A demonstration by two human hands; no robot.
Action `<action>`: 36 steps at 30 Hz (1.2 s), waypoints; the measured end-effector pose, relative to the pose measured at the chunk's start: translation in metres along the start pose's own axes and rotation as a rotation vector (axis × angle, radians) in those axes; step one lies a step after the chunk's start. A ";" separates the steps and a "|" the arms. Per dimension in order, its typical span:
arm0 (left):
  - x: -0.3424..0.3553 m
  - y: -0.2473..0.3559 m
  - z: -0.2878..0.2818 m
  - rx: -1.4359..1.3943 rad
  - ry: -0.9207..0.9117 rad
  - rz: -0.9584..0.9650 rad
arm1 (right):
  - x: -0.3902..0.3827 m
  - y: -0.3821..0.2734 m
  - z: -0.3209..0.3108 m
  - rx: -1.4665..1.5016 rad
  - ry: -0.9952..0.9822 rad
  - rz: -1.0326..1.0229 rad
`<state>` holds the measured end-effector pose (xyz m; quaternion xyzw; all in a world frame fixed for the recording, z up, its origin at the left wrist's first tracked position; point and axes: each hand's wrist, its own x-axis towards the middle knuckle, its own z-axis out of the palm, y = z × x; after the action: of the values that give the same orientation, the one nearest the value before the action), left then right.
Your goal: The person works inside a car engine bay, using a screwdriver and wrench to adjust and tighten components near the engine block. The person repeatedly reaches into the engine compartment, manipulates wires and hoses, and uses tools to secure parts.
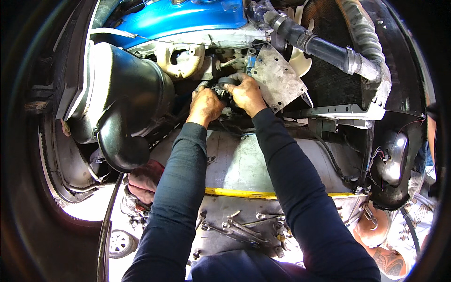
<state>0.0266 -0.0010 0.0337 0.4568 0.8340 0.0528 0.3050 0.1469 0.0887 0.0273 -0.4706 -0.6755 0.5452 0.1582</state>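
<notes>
Both my arms reach forward into an engine bay. My right hand (246,94) has its thumb and fingers closed round a small dark round part (226,82), whose kind I cannot make out. Close beside it, my left hand (206,104) is closed with its fingers curled at the left of that part, and what its fingertips grip is hidden. Just right of my right hand sits a flat pale metal plate (278,77) with holes. Above the hands are a cream-coloured cast manifold (181,60) and a blue engine cover (181,21).
A large black canister (134,89) with a bent duct stands left. A thick black hose (326,50) and a fan (300,63) are at upper right. Several wrenches (242,229) lie on the metal panel below the yellow strip (242,192). Part of another person (373,228) shows at lower right.
</notes>
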 end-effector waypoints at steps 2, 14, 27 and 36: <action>-0.005 0.004 0.000 0.016 0.088 0.053 | 0.005 0.005 0.005 0.325 -0.051 -0.085; -0.004 0.009 -0.012 -0.103 0.278 0.074 | 0.010 0.010 0.012 -0.417 -0.081 0.106; 0.002 -0.012 0.013 -0.090 0.031 0.101 | -0.006 -0.002 -0.009 -0.388 -0.047 0.010; -0.030 0.021 0.015 0.069 0.116 -0.085 | 0.009 0.009 -0.007 0.182 -0.116 0.038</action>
<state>0.0617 -0.0154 0.0432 0.4274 0.8702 0.0372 0.2421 0.1522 0.0997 0.0191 -0.4349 -0.6221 0.6334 0.1504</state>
